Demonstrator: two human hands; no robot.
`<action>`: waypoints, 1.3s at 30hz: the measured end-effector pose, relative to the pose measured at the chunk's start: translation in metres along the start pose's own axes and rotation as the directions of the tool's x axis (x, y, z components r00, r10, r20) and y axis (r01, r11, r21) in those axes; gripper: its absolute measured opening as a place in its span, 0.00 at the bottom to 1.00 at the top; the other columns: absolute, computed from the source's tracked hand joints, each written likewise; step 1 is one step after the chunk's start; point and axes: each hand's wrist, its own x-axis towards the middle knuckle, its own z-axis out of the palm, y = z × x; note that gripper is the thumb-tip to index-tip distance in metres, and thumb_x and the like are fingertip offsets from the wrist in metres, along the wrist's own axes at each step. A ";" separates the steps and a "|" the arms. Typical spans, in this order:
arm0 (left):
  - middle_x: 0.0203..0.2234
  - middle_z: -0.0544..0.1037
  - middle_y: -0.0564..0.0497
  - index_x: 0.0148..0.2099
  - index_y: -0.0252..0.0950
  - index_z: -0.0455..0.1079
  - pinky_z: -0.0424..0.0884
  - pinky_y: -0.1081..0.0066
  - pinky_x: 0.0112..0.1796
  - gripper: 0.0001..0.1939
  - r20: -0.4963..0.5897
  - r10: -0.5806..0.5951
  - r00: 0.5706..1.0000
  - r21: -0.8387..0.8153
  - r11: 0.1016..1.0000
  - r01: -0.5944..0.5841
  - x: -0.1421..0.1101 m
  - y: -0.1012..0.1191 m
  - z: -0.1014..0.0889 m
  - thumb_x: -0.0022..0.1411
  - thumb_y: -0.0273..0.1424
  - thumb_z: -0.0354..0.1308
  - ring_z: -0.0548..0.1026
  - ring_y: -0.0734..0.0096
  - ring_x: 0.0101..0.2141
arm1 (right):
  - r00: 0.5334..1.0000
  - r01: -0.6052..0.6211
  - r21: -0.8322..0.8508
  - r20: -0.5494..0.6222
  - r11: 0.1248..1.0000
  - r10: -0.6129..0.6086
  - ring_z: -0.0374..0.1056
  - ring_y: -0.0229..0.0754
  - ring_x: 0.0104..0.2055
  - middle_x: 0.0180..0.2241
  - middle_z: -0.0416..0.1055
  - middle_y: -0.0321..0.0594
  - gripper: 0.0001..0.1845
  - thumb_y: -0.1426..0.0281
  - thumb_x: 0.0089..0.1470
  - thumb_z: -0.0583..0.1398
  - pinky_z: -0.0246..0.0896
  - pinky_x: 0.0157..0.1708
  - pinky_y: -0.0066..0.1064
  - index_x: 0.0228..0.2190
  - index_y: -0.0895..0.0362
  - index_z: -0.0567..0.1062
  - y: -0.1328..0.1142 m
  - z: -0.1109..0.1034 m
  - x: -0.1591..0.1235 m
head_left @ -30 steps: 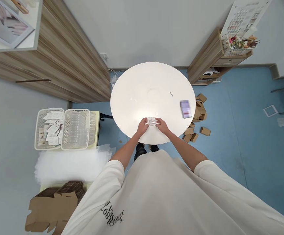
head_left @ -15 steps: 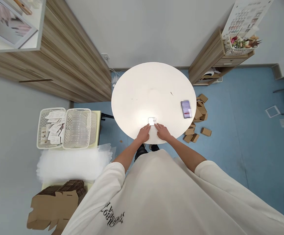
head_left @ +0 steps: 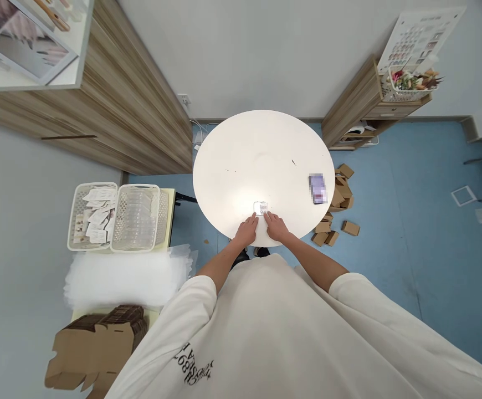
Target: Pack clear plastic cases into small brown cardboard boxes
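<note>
A small clear plastic box [head_left: 260, 208] lies flat near the front edge of the round white table [head_left: 241, 144]. Something small and pale shows in its right part, too small to name. My left hand [head_left: 246, 230] rests on the table with its fingertips at the box's near left corner. At the near right corner, the fingertips of my right hand [head_left: 276, 226] touch the box too. Between them both hands hold the box, fingers bent and drawn together. My thumbs are hard to make out.
A blurred purple thing [head_left: 318, 188] lies at the table's right. Small brown cardboard boxes [head_left: 341, 194] are on the floor. Left stand a basket of white packets [head_left: 93, 213], a basket of clear cases [head_left: 135, 219], white translucent sleeves [head_left: 124, 280] and flat cardboard [head_left: 95, 346].
The whole view has shifted slightly down and to the right. Both hands stay at the box, and the glare on it is weaker, so its right part shows more clearly.
</note>
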 end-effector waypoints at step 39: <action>0.74 0.39 0.37 0.75 0.35 0.42 0.70 0.57 0.54 0.39 0.064 -0.134 0.989 0.547 0.833 0.077 -0.074 -0.099 -0.091 0.65 0.24 0.50 0.60 0.44 0.66 | 0.960 -0.040 -0.079 0.273 0.996 0.060 0.40 0.52 0.73 0.74 0.39 0.45 0.47 0.71 0.59 0.55 0.46 0.67 0.44 0.72 0.57 0.36 -0.128 0.022 0.041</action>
